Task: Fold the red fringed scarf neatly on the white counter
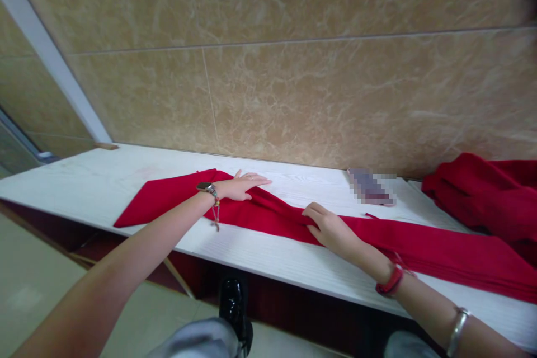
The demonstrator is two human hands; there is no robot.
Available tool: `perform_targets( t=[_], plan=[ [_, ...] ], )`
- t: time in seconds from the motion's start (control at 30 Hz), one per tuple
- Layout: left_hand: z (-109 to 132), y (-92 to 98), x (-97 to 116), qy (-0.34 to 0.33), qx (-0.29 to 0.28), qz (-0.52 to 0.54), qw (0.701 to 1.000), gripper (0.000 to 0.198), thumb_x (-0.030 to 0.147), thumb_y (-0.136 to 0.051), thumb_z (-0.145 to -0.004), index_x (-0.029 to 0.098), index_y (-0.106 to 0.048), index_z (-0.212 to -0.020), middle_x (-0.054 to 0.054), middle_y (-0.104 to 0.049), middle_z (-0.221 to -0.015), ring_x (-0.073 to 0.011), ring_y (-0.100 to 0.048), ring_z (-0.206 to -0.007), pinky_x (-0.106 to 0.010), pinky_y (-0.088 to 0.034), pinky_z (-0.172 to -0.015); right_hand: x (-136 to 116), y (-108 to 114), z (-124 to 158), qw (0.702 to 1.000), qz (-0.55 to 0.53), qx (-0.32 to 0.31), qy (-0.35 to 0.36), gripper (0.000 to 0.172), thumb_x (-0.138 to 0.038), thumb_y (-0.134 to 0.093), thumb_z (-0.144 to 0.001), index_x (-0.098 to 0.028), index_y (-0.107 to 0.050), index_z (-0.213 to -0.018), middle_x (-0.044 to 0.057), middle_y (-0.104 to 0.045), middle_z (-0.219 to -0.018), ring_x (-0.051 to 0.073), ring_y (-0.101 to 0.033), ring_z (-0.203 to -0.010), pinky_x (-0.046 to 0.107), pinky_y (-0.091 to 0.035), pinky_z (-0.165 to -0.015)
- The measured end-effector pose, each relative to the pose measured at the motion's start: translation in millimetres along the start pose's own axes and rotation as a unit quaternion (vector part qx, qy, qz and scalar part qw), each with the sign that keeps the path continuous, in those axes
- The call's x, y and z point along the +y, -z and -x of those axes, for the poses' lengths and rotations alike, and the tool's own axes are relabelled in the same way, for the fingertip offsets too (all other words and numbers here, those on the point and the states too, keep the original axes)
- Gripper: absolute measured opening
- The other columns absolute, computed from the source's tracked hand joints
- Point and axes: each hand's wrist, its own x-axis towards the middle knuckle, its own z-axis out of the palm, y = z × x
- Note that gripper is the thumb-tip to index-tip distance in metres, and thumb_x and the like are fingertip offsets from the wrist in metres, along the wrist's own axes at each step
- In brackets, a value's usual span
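Red cloth: we see a long, folded strip of red fabric (268,221) lying on the countertop, from a pointed end at the left to the right-hand edge of the view; toward the right, several layers show along its near edge.
Left hand: we find the left hand (241,185) laid palm-down on the cloth, fingers extended and spread, with the fingertips reaching past the fabric's far edge over the white surface.
Right hand: we note the right hand (331,227) touching the strip farther right, fingers and thumb bent around a raised fold; we cannot tell whether the fold is pinched between them.
Left wrist: we observe a dark-faced wristwatch (205,186) and, beside it, a beaded bracelet (216,212) with a hanging end.
Right forearm: we distinguish a red wristband (390,281) and, nearer the elbow, a silver bangle (457,330).
Countertop: we see a white wood-grain countertop (138,159), with dark red shelf compartments (289,305) beneath.
Smartphone: we locate a smartphone (369,187) beyond the cloth, near the wall, partly masked by pixelation.
Second cloth: we see a crumpled heap of red fabric (482,196) at the far right, behind the folded strip.
Wall: we note brown marbled tiles (335,100) behind the countertop and a pale upright strip (62,61) at the left.
Below: we see a glossy black shoe (231,302) and a grey trouser leg (201,341) above pale floor tiles (37,291).
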Motion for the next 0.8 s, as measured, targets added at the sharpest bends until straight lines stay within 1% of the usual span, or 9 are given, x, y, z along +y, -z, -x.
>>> perform_targets(
  t=[0.07, 0.13, 0.2, 0.27, 0.37, 0.47, 0.63, 0.7, 0.8],
  plan=[
    [-6.6, 0.1, 0.4, 0.014, -0.056, 0.019, 0.998, 0.057, 0.013, -0.057, -0.074, 0.028, -0.044, -0.128, -0.003, -0.051, -0.130, -0.0207, -0.041, -0.120, -0.039, -0.029, -0.099, -5.2, -2.9, 4.5, 0.999, 0.022, -0.007, 0.038, 0.028, -0.004, -0.044, -0.075, -0.016, -0.060, -0.094, 0.009, -0.063, -0.094, 0.021, -0.061, -0.084, 0.032, -0.050, -0.074],
    [-11.8, 3.2, -3.4, 0.014, -0.102, 0.034, 0.994, 0.037, 0.016, -0.062, -0.072, 0.020, -0.061, -0.108, -0.003, -0.065, -0.106, -0.0186, -0.055, -0.099, -0.029, -0.038, -0.088, -8.0, -4.6, 8.1, 0.997, 0.041, -0.006, 0.069, 0.028, -0.005, -0.041, -0.080, -0.017, -0.059, -0.097, 0.009, -0.065, -0.094, 0.021, -0.061, -0.084, 0.033, -0.050, -0.074],
    [-10.8, 9.8, -9.7, 0.004, -0.093, 0.025, 0.995, 0.020, 0.017, -0.064, -0.070, 0.016, -0.066, -0.089, -0.001, -0.067, -0.086, -0.0157, -0.058, -0.081, -0.022, -0.041, -0.076, -8.1, -4.6, 11.1, 0.994, 0.051, -0.003, 0.097, 0.028, -0.006, -0.039, -0.083, -0.016, -0.058, -0.100, 0.010, -0.066, -0.097, 0.021, -0.062, -0.085, 0.034, -0.050, -0.075],
    [-0.4, 17.9, -15.3, -0.009, -0.046, -0.009, 0.999, 0.013, 0.015, -0.062, -0.071, 0.015, -0.066, -0.084, 0.000, -0.065, -0.080, -0.0143, -0.057, -0.077, -0.020, -0.040, -0.071, -6.1, -3.2, 13.8, 0.991, 0.058, 0.002, 0.121, 0.029, -0.006, -0.038, -0.084, -0.015, -0.059, -0.102, 0.012, -0.066, -0.099, 0.021, -0.063, -0.085, 0.034, -0.051, -0.075],
    [30.4, 25.7, -15.9, -0.018, 0.047, -0.066, 0.997, 0.023, 0.006, -0.051, -0.075, 0.017, -0.065, -0.090, -0.001, -0.064, -0.087, -0.0140, -0.057, -0.084, -0.020, -0.040, -0.076, -1.5, -1.2, 17.3, 0.990, 0.059, 0.035, 0.127, 0.033, -0.005, -0.035, -0.085, -0.014, -0.059, -0.107, 0.012, -0.067, -0.100, 0.020, -0.064, -0.087, 0.033, -0.052, -0.076],
    [66.3, 17.3, -4.8, 0.021, 0.129, -0.133, 0.982, 0.030, 0.003, -0.043, -0.079, 0.017, -0.061, -0.098, -0.005, -0.060, -0.097, -0.0157, -0.056, -0.087, -0.024, -0.041, -0.078, 1.9, -2.0, 20.8, 0.987, 0.048, 0.086, 0.124, 0.039, -0.004, -0.034, -0.085, -0.015, -0.056, -0.115, 0.012, -0.066, -0.106, 0.020, -0.063, -0.095, 0.034, -0.052, -0.082],
    [101.3, -26.1, 10.3, -0.003, 0.038, -0.188, 0.981, 0.032, 0.003, -0.044, -0.081, 0.019, -0.058, -0.105, -0.007, -0.058, -0.104, -0.0168, -0.057, -0.090, -0.025, -0.045, -0.075, 0.8, -5.0, 30.2, 0.982, 0.050, 0.019, 0.180, 0.035, -0.006, -0.041, -0.084, -0.016, -0.061, -0.112, 0.010, -0.064, -0.114, 0.021, -0.058, -0.107, 0.040, -0.049, -0.091],
    [104.8, -38.0, 7.2, 0.010, 0.033, -0.181, 0.983, 0.036, 0.004, -0.046, -0.080, 0.020, -0.055, -0.110, -0.007, -0.056, -0.110, -0.0169, -0.056, -0.096, -0.024, -0.046, -0.077, -0.6, -3.5, 34.2, 0.983, 0.049, -0.004, 0.175, 0.036, -0.008, -0.043, -0.084, -0.016, -0.059, -0.115, 0.010, -0.061, -0.118, 0.022, -0.056, -0.110, 0.041, -0.047, -0.093],
    [105.2, -41.7, 1.2, 0.010, 0.039, -0.173, 0.984, 0.038, 0.005, -0.046, -0.080, 0.020, -0.054, -0.114, -0.007, -0.056, -0.111, -0.0174, -0.056, -0.097, -0.025, -0.046, -0.077, -1.2, 0.7, 38.3, 0.984, 0.040, -0.020, 0.173, 0.038, -0.008, -0.043, -0.084, -0.017, -0.058, -0.118, 0.010, -0.059, -0.122, 0.022, -0.054, -0.113, 0.042, -0.045, -0.096]
  ],
)
